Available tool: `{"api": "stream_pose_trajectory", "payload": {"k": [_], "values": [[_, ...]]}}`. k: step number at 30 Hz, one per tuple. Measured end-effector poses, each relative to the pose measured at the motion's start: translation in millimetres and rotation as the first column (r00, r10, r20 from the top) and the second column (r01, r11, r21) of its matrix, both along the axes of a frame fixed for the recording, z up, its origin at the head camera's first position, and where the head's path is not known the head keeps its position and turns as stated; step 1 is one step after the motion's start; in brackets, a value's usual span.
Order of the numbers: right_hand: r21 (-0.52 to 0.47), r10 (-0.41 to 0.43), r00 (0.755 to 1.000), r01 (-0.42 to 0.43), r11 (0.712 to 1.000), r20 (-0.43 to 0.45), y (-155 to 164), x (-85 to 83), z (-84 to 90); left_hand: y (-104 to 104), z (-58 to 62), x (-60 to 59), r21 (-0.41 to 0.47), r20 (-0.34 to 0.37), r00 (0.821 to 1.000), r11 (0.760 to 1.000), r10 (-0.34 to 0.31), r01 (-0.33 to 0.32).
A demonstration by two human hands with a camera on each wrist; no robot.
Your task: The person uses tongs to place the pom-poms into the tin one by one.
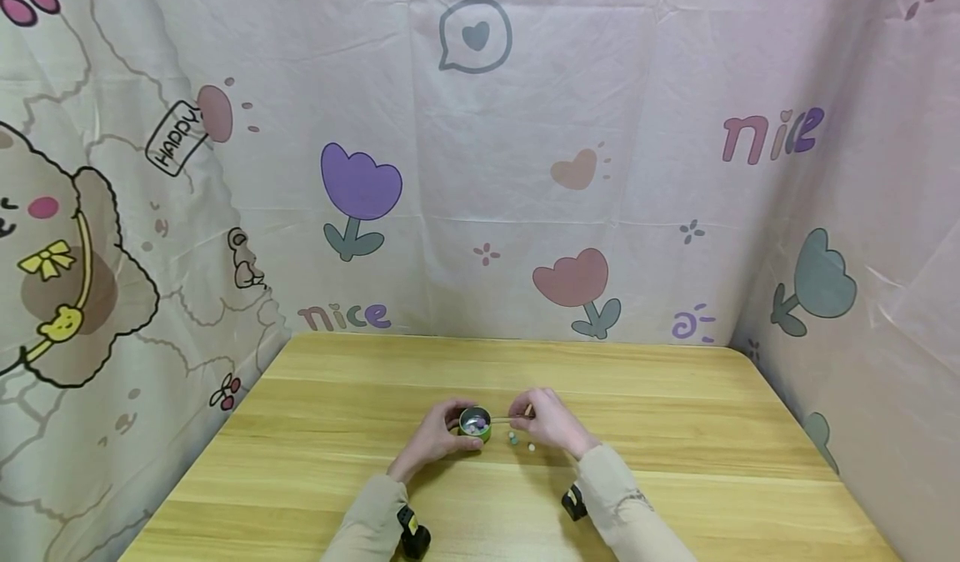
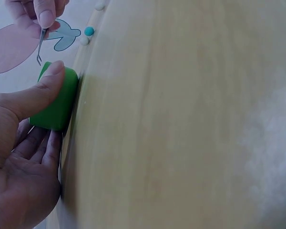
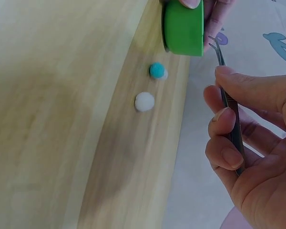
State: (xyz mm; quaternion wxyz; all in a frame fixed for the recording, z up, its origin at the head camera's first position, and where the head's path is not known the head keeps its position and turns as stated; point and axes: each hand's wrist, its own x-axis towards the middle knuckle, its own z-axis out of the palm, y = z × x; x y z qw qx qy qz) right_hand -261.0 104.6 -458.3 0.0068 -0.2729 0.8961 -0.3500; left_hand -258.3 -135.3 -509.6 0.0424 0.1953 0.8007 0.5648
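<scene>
Wooden counter (image 1: 675, 429) against cartoon-print cloth, left hand (image 1: 435, 435) gripping a green tin (image 1: 475, 425), right hand (image 1: 547, 418) pinching tweezers (image 3: 227, 102) beside the tin, blue bead (image 3: 156, 70) and white bead (image 3: 144, 101) near the tin.

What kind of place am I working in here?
Probably a small makeshift craft booth: a light wooden table enclosed by pink cartoon-printed fabric sheets, with a small green round tin and tiny pompom balls.

The contents of the green tin (image 1: 475, 424) are too small to identify in the head view. The tweezers (image 3: 230, 119) are partly hidden by fingers (image 3: 224, 157). The desk (image 2: 181, 143) surface is blurred.
</scene>
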Motion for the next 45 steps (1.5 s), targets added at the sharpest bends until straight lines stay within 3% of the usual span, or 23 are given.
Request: {"api": "stream_pose_trajectory", "payload": {"k": [30,45], "values": [[-0.009,-0.045,0.998,0.044,0.999,-0.04,37.6,11.2,-6.0,1.3,3.7,2.2,-0.014,-0.002,1.0,1.0,0.007,-0.007],[-0.004,-0.012,1.0,0.012,1.0,-0.02,60.0,16.7,-10.1,0.6,4.6,3.2,-0.006,-0.005,1.0,1.0,-0.001,0.001]]}}
